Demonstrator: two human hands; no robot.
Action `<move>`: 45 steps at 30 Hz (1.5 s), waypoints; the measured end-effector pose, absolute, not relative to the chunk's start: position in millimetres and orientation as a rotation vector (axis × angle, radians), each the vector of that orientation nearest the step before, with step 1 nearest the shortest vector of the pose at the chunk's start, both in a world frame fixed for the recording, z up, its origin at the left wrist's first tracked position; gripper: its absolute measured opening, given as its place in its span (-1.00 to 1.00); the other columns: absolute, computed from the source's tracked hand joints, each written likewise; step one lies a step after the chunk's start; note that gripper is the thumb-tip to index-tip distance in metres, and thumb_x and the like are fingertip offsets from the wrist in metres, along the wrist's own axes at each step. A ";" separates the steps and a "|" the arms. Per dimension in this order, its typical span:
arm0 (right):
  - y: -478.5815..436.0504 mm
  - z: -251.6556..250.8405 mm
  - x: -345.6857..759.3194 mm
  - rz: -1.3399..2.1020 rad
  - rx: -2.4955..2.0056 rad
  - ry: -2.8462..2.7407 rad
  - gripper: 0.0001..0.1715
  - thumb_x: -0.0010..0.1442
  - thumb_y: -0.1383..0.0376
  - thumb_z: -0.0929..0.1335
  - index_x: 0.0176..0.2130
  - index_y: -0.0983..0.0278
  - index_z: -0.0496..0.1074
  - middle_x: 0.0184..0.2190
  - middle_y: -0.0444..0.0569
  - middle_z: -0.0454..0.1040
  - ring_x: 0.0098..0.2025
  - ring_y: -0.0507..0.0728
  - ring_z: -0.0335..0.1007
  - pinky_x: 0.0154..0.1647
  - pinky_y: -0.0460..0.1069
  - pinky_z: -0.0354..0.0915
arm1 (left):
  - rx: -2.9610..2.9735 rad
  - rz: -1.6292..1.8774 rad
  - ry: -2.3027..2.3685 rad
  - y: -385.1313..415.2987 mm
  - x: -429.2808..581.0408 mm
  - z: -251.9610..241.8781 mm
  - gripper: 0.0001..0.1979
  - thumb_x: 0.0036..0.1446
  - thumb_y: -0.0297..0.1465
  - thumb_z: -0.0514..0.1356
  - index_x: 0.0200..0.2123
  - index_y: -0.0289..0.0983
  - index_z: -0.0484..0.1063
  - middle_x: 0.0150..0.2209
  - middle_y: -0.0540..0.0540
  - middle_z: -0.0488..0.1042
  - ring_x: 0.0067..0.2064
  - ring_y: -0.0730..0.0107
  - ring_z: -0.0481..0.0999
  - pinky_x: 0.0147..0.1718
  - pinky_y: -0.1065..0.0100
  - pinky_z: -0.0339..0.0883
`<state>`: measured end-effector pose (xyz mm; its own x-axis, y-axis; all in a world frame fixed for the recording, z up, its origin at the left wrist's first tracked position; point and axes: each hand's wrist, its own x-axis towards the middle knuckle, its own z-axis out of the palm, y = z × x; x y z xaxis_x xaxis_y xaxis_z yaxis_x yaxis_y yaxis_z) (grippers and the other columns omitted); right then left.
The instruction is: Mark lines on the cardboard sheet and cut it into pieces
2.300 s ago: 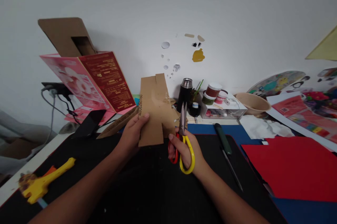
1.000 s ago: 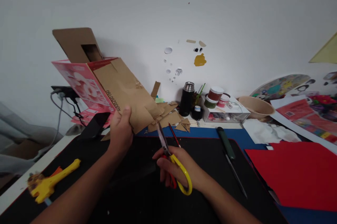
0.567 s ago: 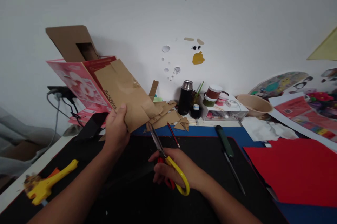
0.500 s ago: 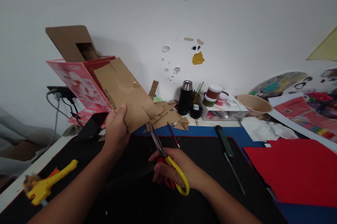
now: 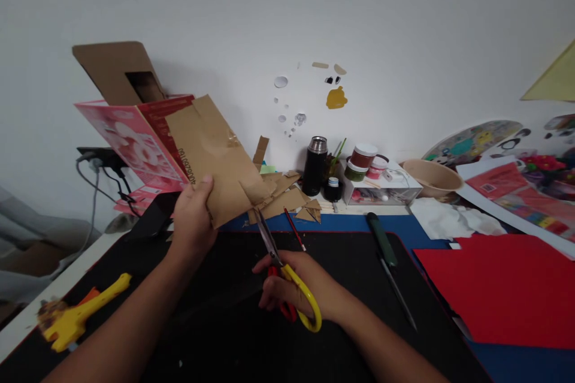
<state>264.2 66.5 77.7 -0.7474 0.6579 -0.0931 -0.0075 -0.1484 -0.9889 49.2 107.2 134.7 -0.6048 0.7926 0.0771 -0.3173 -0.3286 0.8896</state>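
Note:
A brown piece of cardboard (image 5: 220, 161) with printed digits along its left edge is raised above the table, tilted. My left hand (image 5: 194, 209) grips its lower left edge, thumb on the front face. In my right hand (image 5: 299, 287) are scissors (image 5: 269, 245) with one yellow and one red handle, fingers through the loops. The blades point up and away, their tips at the cardboard's lower right corner; whether they bite into it I cannot tell. Behind that corner lie several cardboard scraps (image 5: 287, 200).
A pink box (image 5: 135, 143) stands at the left, a yellow giraffe-shaped thing (image 5: 81, 317) in front. A pencil (image 5: 294, 230), a green-handled knife (image 5: 389, 251) and red sheets (image 5: 498, 293) lie rightward. A black flask (image 5: 315, 164) and paint jars (image 5: 362, 161) line the wall.
The view has shifted slightly. The cardboard's top edge has moved a little to the right against the pink box. Both hands keep their holds, and the scissors look much the same.

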 end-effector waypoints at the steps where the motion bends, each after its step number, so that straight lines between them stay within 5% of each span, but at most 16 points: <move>1: 66.6 77.5 264.4 1.942 -0.734 -1.676 -0.24 0.16 -0.27 0.51 -0.01 0.28 0.49 -0.41 -0.07 0.61 -0.39 0.10 0.58 -0.33 -0.04 0.42 | 0.698 1.961 1.187 105.7 51.3 135.2 -0.68 -0.07 -0.20 0.50 -0.28 -0.15 0.53 -0.39 0.01 0.62 -0.23 0.14 0.68 -0.33 0.31 0.60; 18: 73.5 64.2 260.5 1.837 -0.790 -1.606 -0.24 0.19 -0.25 0.50 0.02 0.29 0.47 -0.44 -0.09 0.60 -0.44 0.10 0.57 -0.39 -0.05 0.40 | 1.156 1.595 1.354 88.8 64.5 116.3 -0.51 0.04 0.07 0.45 -0.19 -0.22 0.63 -0.28 -0.11 0.69 -0.20 0.07 0.65 -0.29 0.29 0.49; 30: 73.2 64.3 260.5 1.694 -0.946 -1.700 -0.37 0.28 -0.16 0.45 0.03 0.28 0.50 -0.42 -0.06 0.60 -0.47 0.10 0.56 -0.51 -0.08 0.37 | 1.234 1.498 1.425 84.7 68.3 113.4 -0.56 0.17 0.06 0.36 -0.15 -0.19 0.62 -0.29 -0.10 0.67 -0.27 0.12 0.60 -0.27 0.28 0.48; 45: 73.9 60.9 259.1 1.555 -1.033 -1.785 -0.42 0.35 -0.14 0.41 0.00 0.30 0.51 -0.47 -0.11 0.57 -0.65 -0.02 0.34 -0.67 -0.15 0.24 | 1.417 1.453 1.533 89.7 67.9 106.4 -0.52 0.25 0.07 0.23 -0.09 -0.22 0.56 -0.19 -0.15 0.66 -0.01 -0.05 0.60 -0.05 0.10 0.47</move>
<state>259.1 73.9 60.9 -0.5524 0.8298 -0.0790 0.1919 0.0344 -0.9808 67.9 89.7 106.4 -0.2592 0.9350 0.2422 0.2916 -0.1633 0.9425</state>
